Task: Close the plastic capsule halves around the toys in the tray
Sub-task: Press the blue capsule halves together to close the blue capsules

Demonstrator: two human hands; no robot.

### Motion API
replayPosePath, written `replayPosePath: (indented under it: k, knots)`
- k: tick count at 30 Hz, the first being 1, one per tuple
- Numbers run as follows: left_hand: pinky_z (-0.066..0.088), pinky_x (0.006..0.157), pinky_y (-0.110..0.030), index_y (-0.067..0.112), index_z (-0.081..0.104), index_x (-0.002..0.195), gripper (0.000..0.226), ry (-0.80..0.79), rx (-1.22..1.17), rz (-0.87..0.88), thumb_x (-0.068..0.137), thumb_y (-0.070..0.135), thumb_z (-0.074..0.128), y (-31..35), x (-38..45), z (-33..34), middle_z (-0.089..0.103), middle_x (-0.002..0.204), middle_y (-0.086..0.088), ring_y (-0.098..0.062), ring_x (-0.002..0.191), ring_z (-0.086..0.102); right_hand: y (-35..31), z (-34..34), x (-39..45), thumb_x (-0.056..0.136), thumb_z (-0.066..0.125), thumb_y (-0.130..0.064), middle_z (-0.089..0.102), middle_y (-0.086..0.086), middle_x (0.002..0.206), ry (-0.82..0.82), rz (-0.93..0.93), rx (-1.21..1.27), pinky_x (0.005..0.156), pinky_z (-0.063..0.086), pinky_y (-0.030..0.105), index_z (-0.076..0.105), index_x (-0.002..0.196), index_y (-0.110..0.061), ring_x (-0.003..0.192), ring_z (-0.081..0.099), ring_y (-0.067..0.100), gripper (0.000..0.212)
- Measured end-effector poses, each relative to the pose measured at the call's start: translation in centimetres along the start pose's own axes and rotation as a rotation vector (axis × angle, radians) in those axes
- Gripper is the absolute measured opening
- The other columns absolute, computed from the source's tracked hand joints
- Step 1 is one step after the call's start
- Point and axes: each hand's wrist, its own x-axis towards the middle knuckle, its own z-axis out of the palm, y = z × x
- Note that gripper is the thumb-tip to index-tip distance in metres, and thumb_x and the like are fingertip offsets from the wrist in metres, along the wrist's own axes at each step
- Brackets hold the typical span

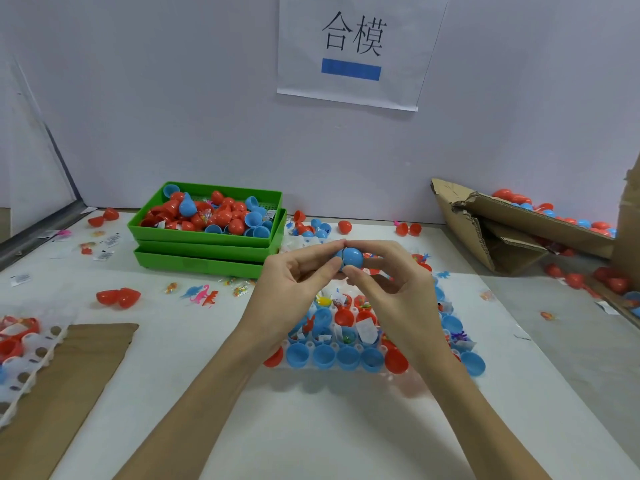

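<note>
A blue plastic capsule (350, 258) is held above the white tray (391, 374), its two halves together with a thin seam showing. My left hand (294, 285) pinches its left side between thumb and fingers. My right hand (388, 271) pinches its right side. Below my hands, the tray holds several blue capsule halves (323, 355) and red capsule halves (394, 362), some with small toys and paper slips inside. My wrists hide part of the tray.
Stacked green trays (204, 261) full of red and blue halves stand at the back left. A torn cardboard box (512, 220) with capsules lies at the right. Brown cardboard (69, 375) and another white tray (24, 368) sit at the left. Loose toys (202, 294) and red capsules (117, 297) are scattered about.
</note>
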Motion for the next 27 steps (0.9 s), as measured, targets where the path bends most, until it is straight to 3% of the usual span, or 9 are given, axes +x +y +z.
replayPosePath:
  k: [6, 12, 18, 27]
  knots:
    - [0.059, 0.089, -0.021, 0.016, 0.076, 0.122, 0.027, 0.024, -0.037, -0.02, 0.095, 0.016, 0.072, -0.3, 0.1, 0.0, 0.08, 0.108, 0.004, -0.013, 0.101, 0.077, 0.2, -0.4, 0.1, 0.087, 0.075, -0.027, 0.07, -0.004, 0.113, 0.001, -0.097, -0.101, 0.086, 0.057, 0.017, 0.069, 0.119, -0.018, 0.102, 0.069, 0.01, 0.034]
    - [0.059, 0.097, -0.029, 0.017, 0.077, 0.122, 0.028, -0.008, -0.108, -0.082, 0.095, 0.023, 0.072, -0.4, 0.1, 0.0, 0.08, 0.111, 0.0, -0.019, 0.106, 0.076, 0.5, 0.0, -0.2, 0.086, 0.075, -0.03, 0.072, -0.001, 0.109, 0.103, -0.188, -0.212, 0.086, 0.054, 0.013, 0.071, 0.116, -0.011, 0.095, 0.07, 0.005, 0.035]
    - [0.06, 0.095, -0.033, 0.012, 0.076, 0.123, 0.029, 0.009, -0.196, -0.111, 0.095, 0.021, 0.071, -0.5, 0.1, 0.2, 0.079, 0.112, -0.005, -0.023, 0.105, 0.077, 0.3, 0.7, -0.6, 0.087, 0.075, -0.032, 0.07, -0.009, 0.105, 0.157, -0.146, -0.13, 0.086, 0.054, 0.014, 0.07, 0.117, -0.015, 0.097, 0.071, 0.006, 0.035]
    - [0.06, 0.095, -0.031, 0.011, 0.075, 0.123, 0.029, -0.039, -0.216, -0.144, 0.096, 0.019, 0.07, -0.3, 0.2, -0.2, 0.079, 0.114, -0.006, -0.024, 0.107, 0.076, 0.3, 1.0, -0.7, 0.086, 0.076, -0.031, 0.072, -0.009, 0.104, 0.136, -0.058, -0.052, 0.083, 0.057, 0.018, 0.069, 0.114, -0.014, 0.095, 0.072, 0.01, 0.032]
